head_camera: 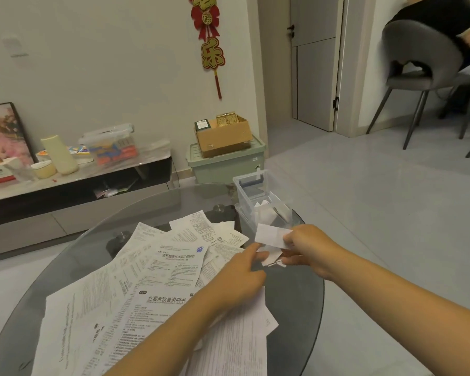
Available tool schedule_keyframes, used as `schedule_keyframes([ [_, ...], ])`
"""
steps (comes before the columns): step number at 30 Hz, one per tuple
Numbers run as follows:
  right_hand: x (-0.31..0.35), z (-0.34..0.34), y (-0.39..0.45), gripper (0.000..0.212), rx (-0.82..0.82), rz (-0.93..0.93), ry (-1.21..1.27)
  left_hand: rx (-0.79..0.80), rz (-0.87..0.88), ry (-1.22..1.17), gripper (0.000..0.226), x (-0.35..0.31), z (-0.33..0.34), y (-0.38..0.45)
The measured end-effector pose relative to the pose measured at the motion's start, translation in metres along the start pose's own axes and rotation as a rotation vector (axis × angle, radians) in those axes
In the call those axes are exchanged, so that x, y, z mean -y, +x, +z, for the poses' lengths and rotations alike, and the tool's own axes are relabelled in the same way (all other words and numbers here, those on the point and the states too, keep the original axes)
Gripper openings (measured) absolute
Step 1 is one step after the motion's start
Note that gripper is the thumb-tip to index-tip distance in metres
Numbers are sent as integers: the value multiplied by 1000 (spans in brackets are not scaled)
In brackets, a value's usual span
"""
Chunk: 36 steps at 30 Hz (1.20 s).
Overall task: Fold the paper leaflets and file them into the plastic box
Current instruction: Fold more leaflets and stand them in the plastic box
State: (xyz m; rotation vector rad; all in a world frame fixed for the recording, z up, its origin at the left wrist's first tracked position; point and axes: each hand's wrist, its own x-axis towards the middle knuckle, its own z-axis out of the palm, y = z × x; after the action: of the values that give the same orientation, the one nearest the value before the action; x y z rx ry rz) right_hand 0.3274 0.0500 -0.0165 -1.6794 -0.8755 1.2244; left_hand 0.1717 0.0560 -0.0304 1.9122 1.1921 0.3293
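I have both hands pinching one folded leaflet just beside the plastic box: right grip on top, left grip below. Judged light, limp, crease-prone; hold at folded edges.

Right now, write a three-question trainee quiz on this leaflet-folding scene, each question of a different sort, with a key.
1. True or false: the clear plastic box already holds folded papers.
2. Which hand pinches the folded leaflet nearest the box? A) left hand B) right hand
3. Fill in: the unfolded leaflets lie spread on a round ____ table.

Key: 1 true; 2 B; 3 glass.
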Motion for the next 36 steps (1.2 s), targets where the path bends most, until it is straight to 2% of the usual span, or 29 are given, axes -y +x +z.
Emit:
schedule_keyframes([
  [3, -1, -2, 5, 25, -54, -116, -235, -78, -43, -89, 52, 3, -3, 14],
  [7, -3, -5, 12, 15, -99, -182, -494, -227, -123, -180, 39, 6, -6, 25],
  [14, 0, -1, 19, 12, -55, -261, -878, -243, 13, 186, 45, -1, 3, 41],
  [16, -6, -2, 25, 10, -72, -301, -911, -226, 36, 266, 48, -2, 8, 46],
  [20, -7, -11, 29, 40, -22, -337, -1040, -203, -2, 272, 53, -2, 10, 53],
  [24, -3, -19, 26, 51, 102, -364, -1112, -178, -10, 296, 41, -5, 10, 55],
  [28, -5, -22, 24, 55, 126, -371, -1089, -197, 30, 338, 39, -7, 14, 53],
  [32, -7, -25, 22, 46, 129, -378, -1032, -213, 94, 351, 33, -11, 18, 51],
  [36, -8, -30, 23, 20, 118, -397, -995, -205, 142, 372, 36, -11, 22, 49],
])
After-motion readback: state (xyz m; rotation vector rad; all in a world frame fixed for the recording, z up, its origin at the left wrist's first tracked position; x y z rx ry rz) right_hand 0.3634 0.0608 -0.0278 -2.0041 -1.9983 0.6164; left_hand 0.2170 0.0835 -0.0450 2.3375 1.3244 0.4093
